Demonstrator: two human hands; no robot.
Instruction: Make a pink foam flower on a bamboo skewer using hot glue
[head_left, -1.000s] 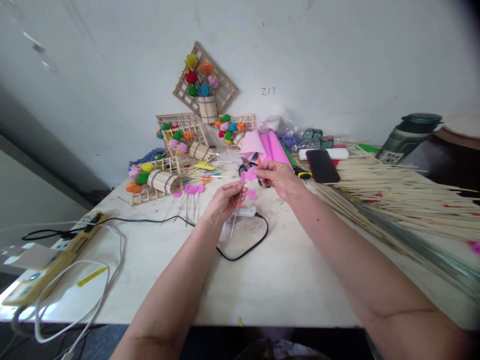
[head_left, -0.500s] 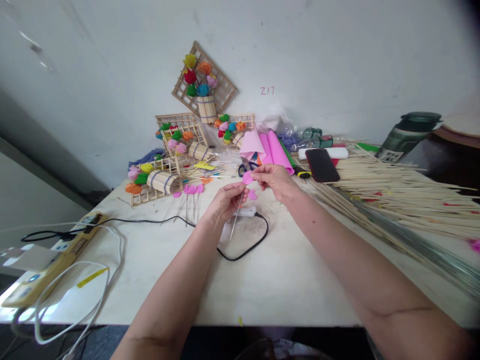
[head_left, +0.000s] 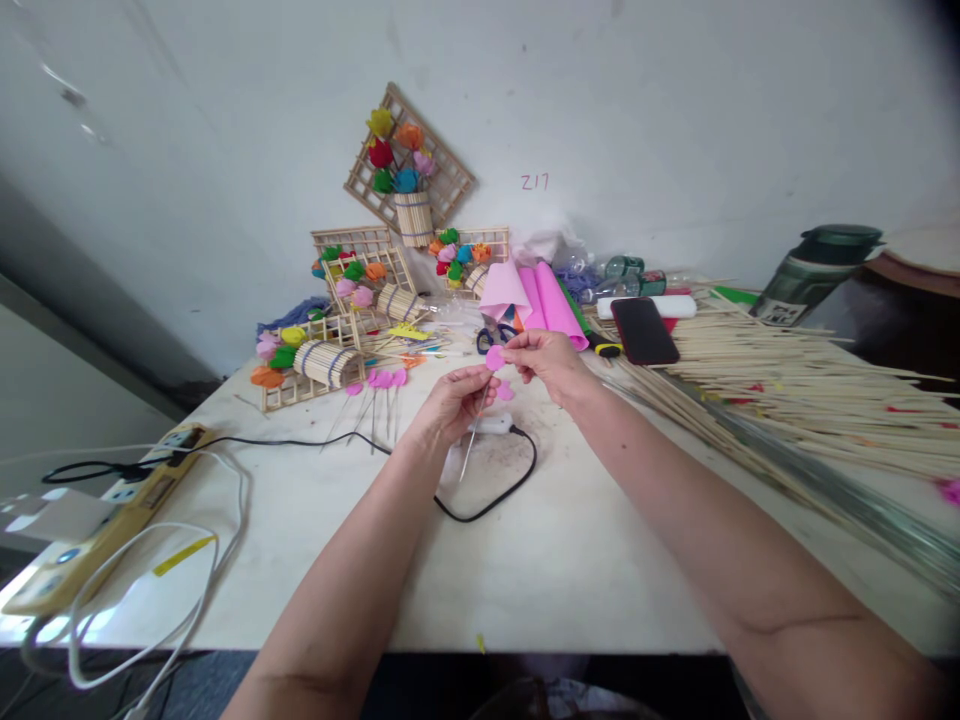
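Note:
My left hand (head_left: 459,400) pinches a thin stem (head_left: 471,448), which slants down toward the table. At the stem's top is a round pink petal (head_left: 495,357). The fingertips of my right hand (head_left: 546,362) are closed on the petal's right edge. Just below the hands lies another pink piece (head_left: 505,391) on the table. A white corded tool (head_left: 495,425), partly hidden by my left hand, rests beneath them. Left of my hands lie several stems with pink petals (head_left: 384,380) at their tops.
Lattice frames with paper flowers (head_left: 326,362) stand at the back left. Scissors (head_left: 491,340), pink paper (head_left: 551,305) and a phone (head_left: 645,331) lie behind my hands. Wooden sticks (head_left: 810,390) and a dark bottle (head_left: 817,275) are on the right, a power strip (head_left: 142,500) on the left.

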